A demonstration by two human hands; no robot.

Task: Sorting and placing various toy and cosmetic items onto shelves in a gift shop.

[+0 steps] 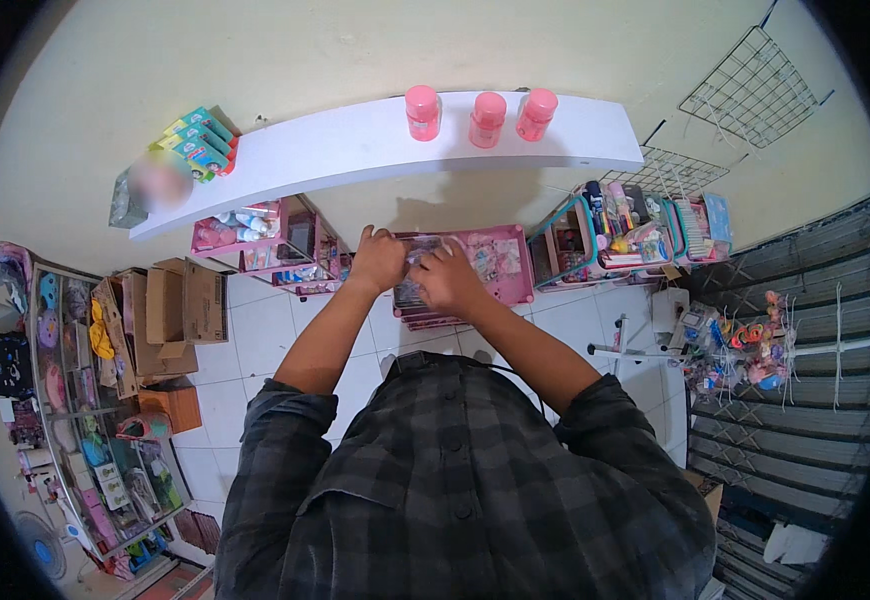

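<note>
Both hands are over the left part of a pink basket rack (527, 270) below the white shelf. My left hand (379, 260) is closed, its fingers curled at the edge of a clear plastic packet (421, 246). Close beside it, my right hand (445, 280) bends its fingers down onto the same packet. What the packet contains is too small to make out. Small pink and white packaged items (495, 252) lie in the basket to the right of my hands.
A white wall shelf (325, 150) juts out above, bearing pink-lidded jars (487, 120) and green boxes (200, 140). Filled racks stand on either side: a pink one (285, 235) and a teal-edged one (595, 250). Cardboard boxes (185, 305) and a display case (95, 420) are at left.
</note>
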